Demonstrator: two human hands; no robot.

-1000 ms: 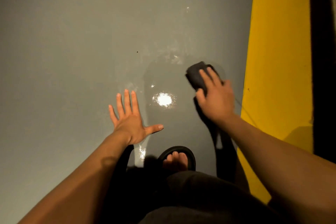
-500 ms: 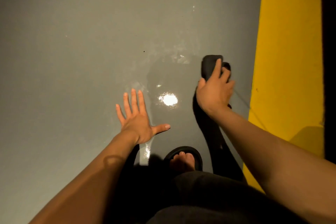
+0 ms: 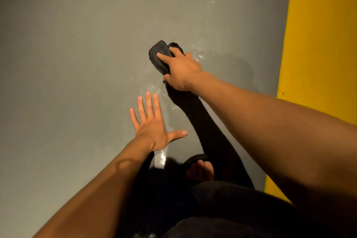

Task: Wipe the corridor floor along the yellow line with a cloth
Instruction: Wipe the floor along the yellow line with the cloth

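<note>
Nearest the camera, a bare foot in a dark sandal [image 3: 200, 166] stands on the grey floor [image 3: 67, 63], below the person's dark shorts. Just ahead, the left hand [image 3: 152, 125] lies flat on the floor, fingers straight and spread, thumb out to the side, holding nothing. Farther out, the right hand [image 3: 180, 71] presses a folded dark cloth [image 3: 159, 55] onto the floor, fingers laid over its top. Wet streaks glisten beside it. The yellow line [image 3: 318, 44] runs along the right, well apart from the cloth.
</note>
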